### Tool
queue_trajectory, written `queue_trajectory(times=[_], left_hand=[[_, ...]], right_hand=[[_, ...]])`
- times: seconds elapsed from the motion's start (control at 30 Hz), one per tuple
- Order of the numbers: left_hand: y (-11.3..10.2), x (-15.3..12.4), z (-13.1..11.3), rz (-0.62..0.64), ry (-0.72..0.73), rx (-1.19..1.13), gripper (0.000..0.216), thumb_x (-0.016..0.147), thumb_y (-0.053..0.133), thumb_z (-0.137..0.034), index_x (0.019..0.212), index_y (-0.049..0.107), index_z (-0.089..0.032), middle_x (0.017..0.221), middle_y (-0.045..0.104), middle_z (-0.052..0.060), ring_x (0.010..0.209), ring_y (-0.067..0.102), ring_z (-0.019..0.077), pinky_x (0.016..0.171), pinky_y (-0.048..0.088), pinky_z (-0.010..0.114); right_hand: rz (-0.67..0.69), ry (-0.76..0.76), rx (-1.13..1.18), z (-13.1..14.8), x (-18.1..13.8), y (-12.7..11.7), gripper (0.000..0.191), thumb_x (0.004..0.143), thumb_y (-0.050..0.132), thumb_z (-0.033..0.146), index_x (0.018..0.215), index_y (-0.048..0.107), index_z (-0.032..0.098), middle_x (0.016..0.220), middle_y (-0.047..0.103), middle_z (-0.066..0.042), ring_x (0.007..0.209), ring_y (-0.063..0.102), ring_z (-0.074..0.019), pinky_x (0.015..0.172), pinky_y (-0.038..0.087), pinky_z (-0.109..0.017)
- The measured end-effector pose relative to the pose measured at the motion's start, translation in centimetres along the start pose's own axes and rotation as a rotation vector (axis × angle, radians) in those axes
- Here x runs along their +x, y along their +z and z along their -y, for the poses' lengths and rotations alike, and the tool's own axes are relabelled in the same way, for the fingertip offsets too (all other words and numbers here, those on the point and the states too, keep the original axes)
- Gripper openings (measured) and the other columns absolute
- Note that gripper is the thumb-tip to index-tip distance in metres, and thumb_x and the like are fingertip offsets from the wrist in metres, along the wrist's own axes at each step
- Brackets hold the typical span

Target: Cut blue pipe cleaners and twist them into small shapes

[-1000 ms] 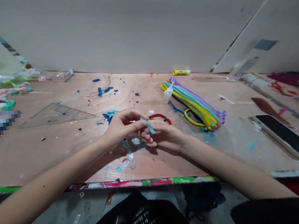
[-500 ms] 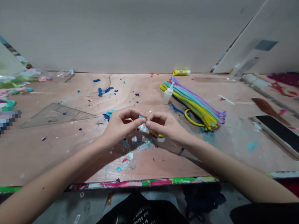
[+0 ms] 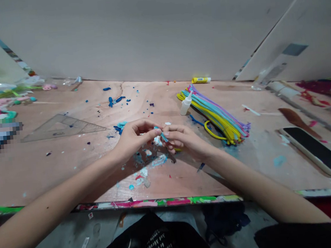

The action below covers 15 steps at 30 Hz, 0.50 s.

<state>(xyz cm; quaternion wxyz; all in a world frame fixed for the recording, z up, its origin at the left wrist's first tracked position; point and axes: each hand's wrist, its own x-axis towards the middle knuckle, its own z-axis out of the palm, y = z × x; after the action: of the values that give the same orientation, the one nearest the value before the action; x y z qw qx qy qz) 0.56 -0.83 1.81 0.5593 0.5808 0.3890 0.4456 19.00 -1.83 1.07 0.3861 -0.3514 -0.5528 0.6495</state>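
Note:
Between the fingertips of both hands is a small light-blue strip [image 3: 163, 136], slanting down to the right; its material is too small to tell. My left hand [image 3: 135, 138] pinches its upper end between thumb and forefinger. At its lower end, my right hand [image 3: 188, 139] has thumb and fingers closed round it. Under the hands lie white and blue scraps [image 3: 159, 160] on the wooden tabletop [image 3: 86, 176]. A white squeeze bottle with a pointed nozzle [image 3: 186, 105] stands beyond the right hand, beside a bundle of yellow, blue and purple fuzzy stems [image 3: 219, 116].
A clear set square [image 3: 65, 126] lies left of the hands. Blue clay-like bits [image 3: 114, 100] are scattered behind. To the right are a phone [image 3: 316, 150], a brown wooden tool [image 3: 298, 121] and a white stick [image 3: 250, 110]. A yellow glue stick [image 3: 201, 80] rests near the back panel.
The right hand's fingers have shifted and spread somewhat lower, so more of the light-blue strip shows between the hands. The left hand stays nearly in place.

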Motion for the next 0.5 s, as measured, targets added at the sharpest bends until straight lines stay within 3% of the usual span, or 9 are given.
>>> queue_trajectory(times=[0.07, 0.17, 0.3, 0.5], left_hand=[[-0.1, 0.1, 0.1, 0.045, -0.038, -0.056, 0.018, 0.076, 0.079, -0.031, 0.086, 0.072, -0.019, 0.072, 0.07, 0.001, 0.059, 0.062, 0.0121, 0.054, 0.049, 0.023], [-0.4, 0.2, 0.3, 0.099, -0.051, -0.081, 0.017, 0.076, 0.079, -0.032, 0.086, 0.073, -0.019, 0.071, 0.07, 0.001, 0.058, 0.063, 0.0122, 0.055, 0.049, 0.024], [-0.6, 0.3, 0.3, 0.134, 0.013, -0.022, 0.018, 0.075, 0.079, -0.031, 0.083, 0.074, -0.017, 0.075, 0.071, 0.003, 0.061, 0.062, 0.0119, 0.056, 0.048, 0.023], [-0.4, 0.2, 0.0, 0.101, 0.07, 0.07, 0.013, 0.077, 0.077, -0.029, 0.083, 0.073, -0.017, 0.08, 0.074, 0.004, 0.066, 0.064, 0.0123, 0.059, 0.048, 0.022]], right_hand=[[0.1, 0.121, 0.151, 0.0, 0.2, -0.4, 0.023, 0.079, 0.073, 0.037, 0.077, 0.059, 0.018, 0.069, 0.057, 0.003, 0.054, 0.047, -0.0075, 0.048, 0.039, -0.02], [0.15, 0.167, 0.231, -0.4, 0.5, -0.9, 0.026, 0.074, 0.078, 0.034, 0.077, 0.058, 0.018, 0.066, 0.054, 0.004, 0.053, 0.045, -0.0066, 0.049, 0.039, -0.019], [0.141, 0.088, 0.159, -0.8, 0.4, -0.7, 0.031, 0.073, 0.08, 0.036, 0.073, 0.054, 0.019, 0.057, 0.045, 0.008, 0.049, 0.039, -0.0058, 0.047, 0.034, -0.019], [-0.006, -0.113, -0.035, -0.5, 0.0, 0.3, 0.032, 0.074, 0.079, 0.036, 0.071, 0.052, 0.019, 0.062, 0.051, 0.007, 0.053, 0.044, -0.006, 0.05, 0.034, -0.02]])
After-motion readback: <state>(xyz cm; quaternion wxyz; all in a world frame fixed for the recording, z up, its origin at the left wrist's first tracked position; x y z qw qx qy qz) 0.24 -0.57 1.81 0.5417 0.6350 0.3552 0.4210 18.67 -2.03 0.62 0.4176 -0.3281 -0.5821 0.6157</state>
